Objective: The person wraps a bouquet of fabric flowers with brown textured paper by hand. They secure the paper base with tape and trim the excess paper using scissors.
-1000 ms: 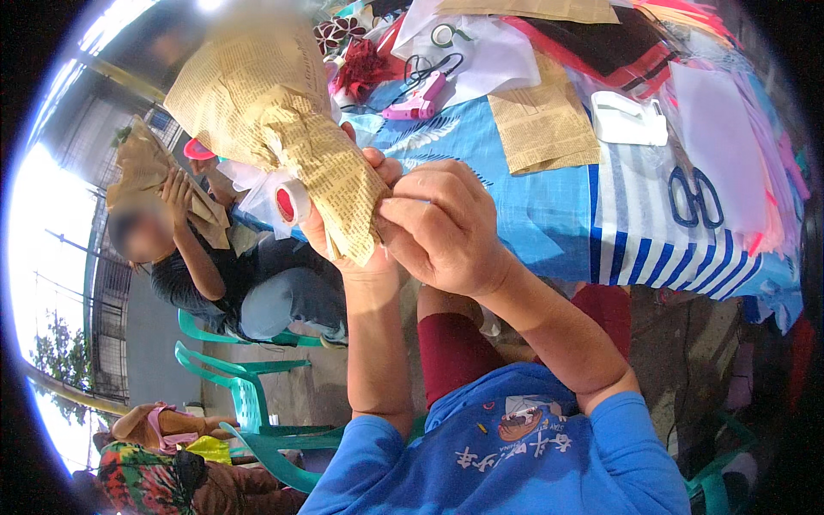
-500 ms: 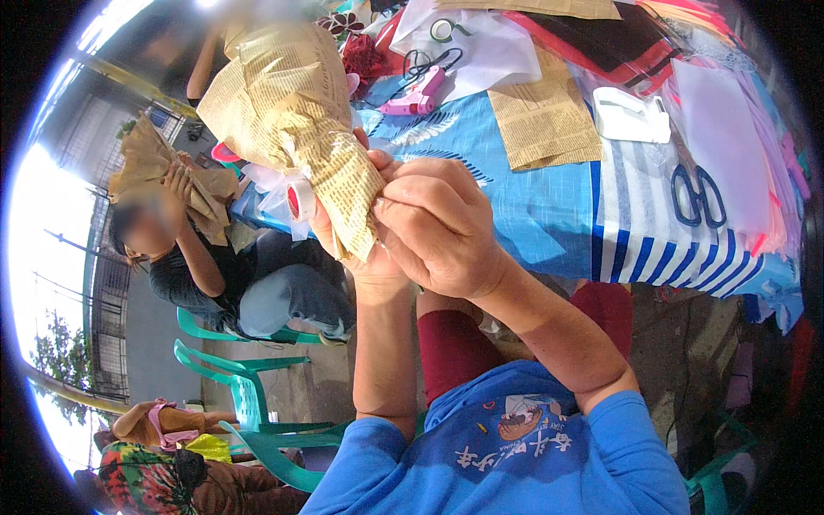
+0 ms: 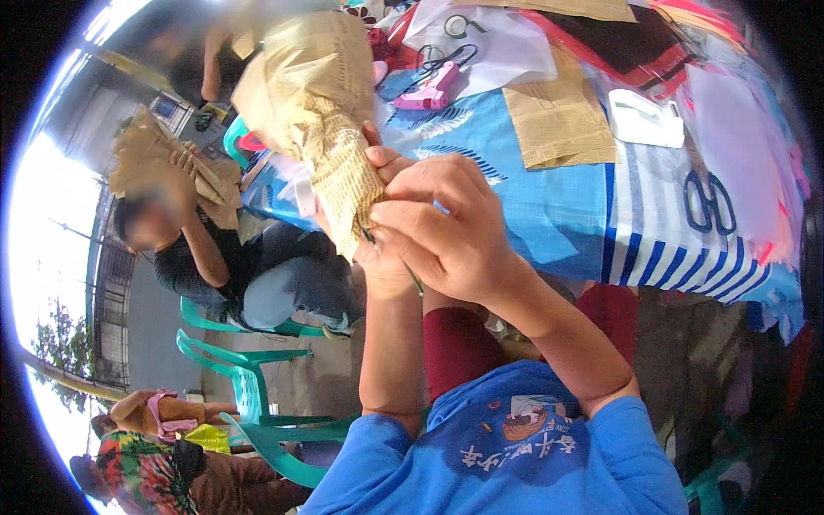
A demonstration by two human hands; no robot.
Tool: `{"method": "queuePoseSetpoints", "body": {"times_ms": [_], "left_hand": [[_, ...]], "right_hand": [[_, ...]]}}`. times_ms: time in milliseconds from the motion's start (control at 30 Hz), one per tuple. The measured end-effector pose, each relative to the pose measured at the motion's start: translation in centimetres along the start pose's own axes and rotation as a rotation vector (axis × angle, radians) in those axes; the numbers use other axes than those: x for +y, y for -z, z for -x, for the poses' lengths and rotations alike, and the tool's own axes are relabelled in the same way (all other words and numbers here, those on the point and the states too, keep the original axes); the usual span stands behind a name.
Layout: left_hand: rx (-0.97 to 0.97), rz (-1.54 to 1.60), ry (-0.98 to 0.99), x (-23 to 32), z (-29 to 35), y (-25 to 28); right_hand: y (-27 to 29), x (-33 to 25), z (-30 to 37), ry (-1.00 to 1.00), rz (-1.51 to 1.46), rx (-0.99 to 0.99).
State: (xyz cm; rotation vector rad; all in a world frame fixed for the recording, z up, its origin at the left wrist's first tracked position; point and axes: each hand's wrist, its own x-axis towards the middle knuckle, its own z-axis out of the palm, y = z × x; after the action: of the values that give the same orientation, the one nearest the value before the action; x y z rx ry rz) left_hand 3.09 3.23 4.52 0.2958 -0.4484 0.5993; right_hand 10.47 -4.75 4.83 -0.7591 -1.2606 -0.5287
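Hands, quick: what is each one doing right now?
Left hand: closed around the narrow end of the paper-wrapped bouquet.
Right hand: closed, fingers pinching the same narrow end.

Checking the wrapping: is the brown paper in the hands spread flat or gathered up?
Gathered. The brown paper wrap flares at the top and narrows to a tight neck where both hands clasp it.

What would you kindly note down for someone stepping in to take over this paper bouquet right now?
Left hand: under the paper bouquet wrap, gripping its narrow neck.
Right hand: closed over the same neck from the front, fingers pinching the paper.
Bouquet: held up in the air, left of the blue-clothed table.
Done: paper is gathered into a cone.
Left: no tie or ribbon visible on the neck yet.
On the table: pink glue gun, scissors, spare brown paper sheet.
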Motion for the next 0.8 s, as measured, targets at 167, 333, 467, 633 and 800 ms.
{"method": "queuePoseSetpoints", "body": {"times_ms": [167, 333, 467, 633, 800], "left_hand": [[-0.057, -0.084, 0.058, 0.6, -0.3, -0.6], [-0.088, -0.025, 0.098, 1.8, -0.6, -0.7], [-0.115, -0.155, 0.119, 3.8, -0.6, -1.9], [-0.094, -0.078, 0.167, 2.7, -1.1, -2.3], [-0.115, -0.28, 0.074, 4.4, -0.2, -3.5]], "right_hand": [[0.0, -0.5, 0.0, -0.037, -0.037, -0.017], [-0.1, -1.7, 0.3, -0.02, -0.019, -0.048], [0.2, -2.5, 0.1, -0.031, 0.025, -0.056], [2.8, -2.7, 1.4, -0.046, 0.068, -0.111], [14.6, -1.5, 0.3, -0.241, 0.717, -0.096]]}}
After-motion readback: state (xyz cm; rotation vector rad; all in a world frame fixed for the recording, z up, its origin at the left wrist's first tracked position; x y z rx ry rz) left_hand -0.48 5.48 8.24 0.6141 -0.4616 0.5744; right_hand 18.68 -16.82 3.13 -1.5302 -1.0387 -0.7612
